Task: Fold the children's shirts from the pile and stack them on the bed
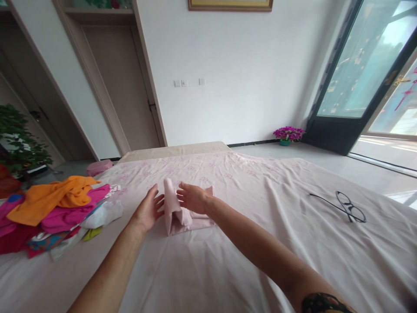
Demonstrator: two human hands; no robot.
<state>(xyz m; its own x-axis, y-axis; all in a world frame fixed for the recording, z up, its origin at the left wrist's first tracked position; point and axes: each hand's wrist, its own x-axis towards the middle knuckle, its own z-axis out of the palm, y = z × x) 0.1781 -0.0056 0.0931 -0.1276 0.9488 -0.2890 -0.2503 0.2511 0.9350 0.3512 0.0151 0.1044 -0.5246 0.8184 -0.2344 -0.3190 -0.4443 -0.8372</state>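
A pale pink folded cloth lies on the bed sheet in front of me, its left part standing up as a fold. To the left of that fold is my left hand, fingers apart and fingertips close to the fabric; I cannot tell whether they touch it. My right hand reaches over the cloth from the right, its fingers stretched out toward the other side of the upright fold. Neither hand grips the cloth. The cloth's right part lies flat, partly hidden under my right hand and wrist.
A heap of colourful clothes lies on the bed at the left. Black-framed glasses rest on the pink sheet at the right. Beyond the bed are a potted purple flower, a door and a green plant.
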